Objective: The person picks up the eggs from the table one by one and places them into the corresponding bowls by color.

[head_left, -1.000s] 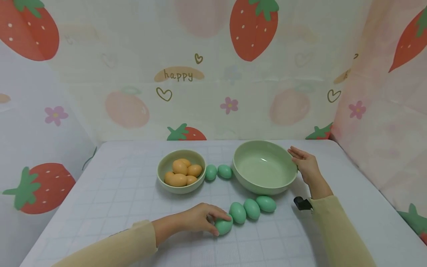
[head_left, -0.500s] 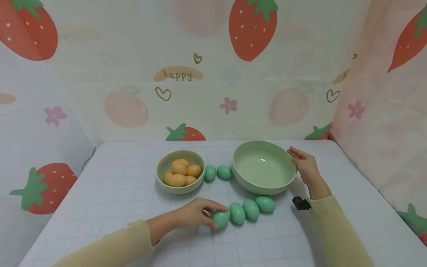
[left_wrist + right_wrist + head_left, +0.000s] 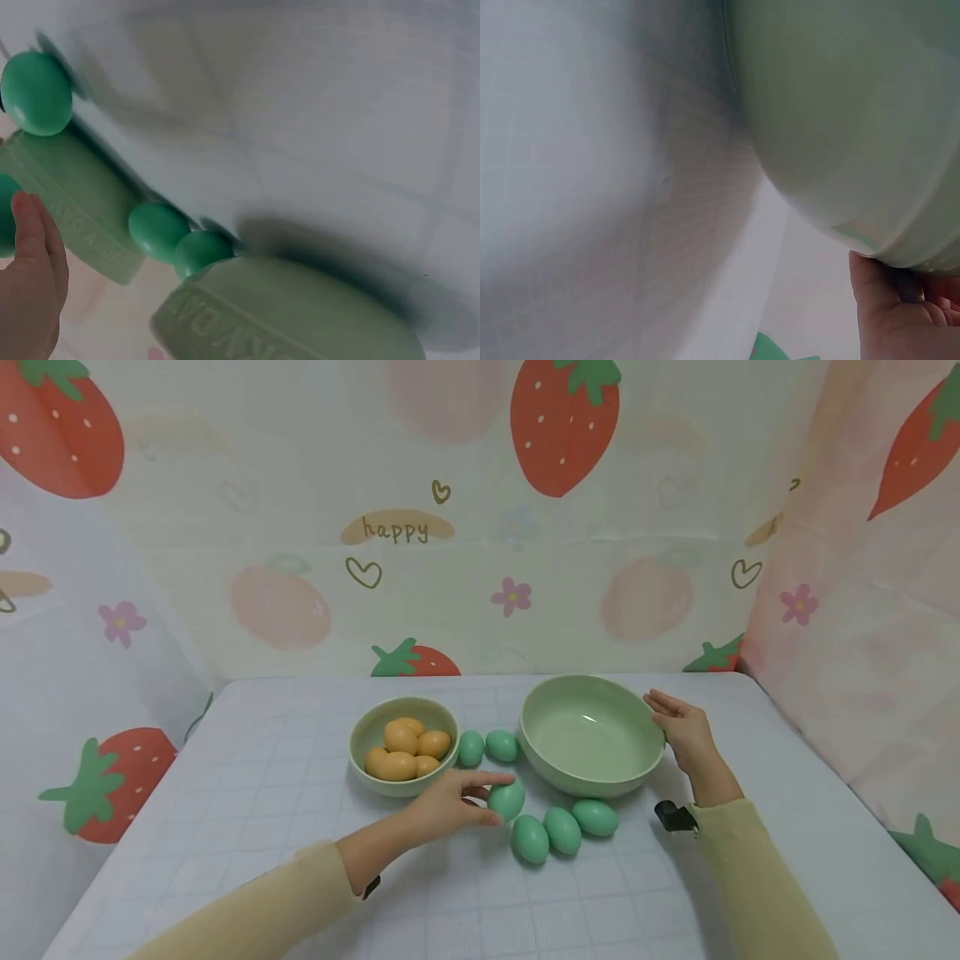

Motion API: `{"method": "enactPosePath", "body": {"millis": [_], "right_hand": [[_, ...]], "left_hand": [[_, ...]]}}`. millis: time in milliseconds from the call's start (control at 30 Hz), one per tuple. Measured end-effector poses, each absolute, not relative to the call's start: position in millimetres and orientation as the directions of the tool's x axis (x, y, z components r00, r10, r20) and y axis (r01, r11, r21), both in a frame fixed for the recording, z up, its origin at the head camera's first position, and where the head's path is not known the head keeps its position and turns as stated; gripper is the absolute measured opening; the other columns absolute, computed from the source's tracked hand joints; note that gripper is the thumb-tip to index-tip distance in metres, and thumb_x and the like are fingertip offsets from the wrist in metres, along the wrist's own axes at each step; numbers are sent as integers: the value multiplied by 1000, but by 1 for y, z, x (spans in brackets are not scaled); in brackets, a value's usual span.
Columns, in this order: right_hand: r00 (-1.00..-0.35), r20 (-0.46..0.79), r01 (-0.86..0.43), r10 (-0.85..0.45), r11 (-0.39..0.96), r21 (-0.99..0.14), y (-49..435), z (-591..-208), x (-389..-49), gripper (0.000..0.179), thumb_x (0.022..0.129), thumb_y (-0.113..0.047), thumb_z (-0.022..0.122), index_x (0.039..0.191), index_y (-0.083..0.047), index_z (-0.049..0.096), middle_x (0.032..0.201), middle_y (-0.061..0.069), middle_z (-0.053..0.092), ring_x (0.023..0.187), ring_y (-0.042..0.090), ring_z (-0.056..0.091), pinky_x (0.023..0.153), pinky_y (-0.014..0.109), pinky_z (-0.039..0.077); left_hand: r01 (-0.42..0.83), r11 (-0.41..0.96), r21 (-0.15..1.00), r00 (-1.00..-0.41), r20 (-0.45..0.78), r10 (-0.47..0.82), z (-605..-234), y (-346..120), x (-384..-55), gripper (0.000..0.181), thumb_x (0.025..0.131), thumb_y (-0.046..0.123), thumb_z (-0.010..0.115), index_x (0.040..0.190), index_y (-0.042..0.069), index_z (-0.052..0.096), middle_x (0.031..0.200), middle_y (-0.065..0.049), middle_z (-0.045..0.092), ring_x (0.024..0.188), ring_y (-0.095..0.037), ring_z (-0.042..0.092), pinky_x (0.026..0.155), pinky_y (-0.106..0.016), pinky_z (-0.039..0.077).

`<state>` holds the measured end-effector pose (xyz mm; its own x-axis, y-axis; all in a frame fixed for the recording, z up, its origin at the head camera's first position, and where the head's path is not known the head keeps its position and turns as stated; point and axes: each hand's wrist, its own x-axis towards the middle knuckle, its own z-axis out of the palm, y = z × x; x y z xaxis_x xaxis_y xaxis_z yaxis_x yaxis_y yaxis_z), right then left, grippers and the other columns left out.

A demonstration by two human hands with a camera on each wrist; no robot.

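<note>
My left hand pinches a green egg between thumb and fingers, lifted a little over the table. In the left wrist view the held egg is partly cut off at the left edge. Three more green eggs lie in a slanting row in front of the large green bowl, which has nothing in it. My right hand rests against that bowl's right side with fingers fairly straight. In the right wrist view its thumb touches the bowl just under the rim.
A smaller green bowl with several orange eggs stands to the left. Two green eggs lie between the bowls. The checked white tablecloth covers the table; a strawberry-print curtain rises behind it.
My left hand has taken the leftmost green egg from the front row, raising it and moving away from me toward the gap between the bowls. The right hand and large bowl stay put.
</note>
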<state>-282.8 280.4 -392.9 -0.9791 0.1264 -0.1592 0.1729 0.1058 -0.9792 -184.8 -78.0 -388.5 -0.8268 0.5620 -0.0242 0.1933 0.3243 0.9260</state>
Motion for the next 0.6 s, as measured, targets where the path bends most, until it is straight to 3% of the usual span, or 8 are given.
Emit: {"method": "enactPosePath", "body": {"millis": [200,433,600], "right_hand": [[-981,-154,167,118,110,-980,279,-393,-282,50,101,6,40,149,2,29,149,19,31,140,23,29,111,27,30],[-983,-142,156,119,118,-981,280,-393,-283,50,101,6,40,149,3,29,149,20,32,140,23,30,111,27,30],[-985,-132,146,112,125,-981,281,-394,-283,49,100,6,40,148,4,29,149,20,31,139,24,30,110,25,31]], "left_hand": [[142,283,949,-862,-22,506,-381,-67,-190,51,86,10,75,134,8,59,129,-8,60,106,-19,60,85,-27,53],[41,283,958,-909,-81,409,-374,-55,-201,51,87,16,74,136,16,59,127,-4,61,110,-19,59,92,-36,50],[33,272,962,-930,-69,360,-373,-44,-209,52,87,15,75,136,15,59,128,-6,62,107,-19,60,90,-35,50]]}}
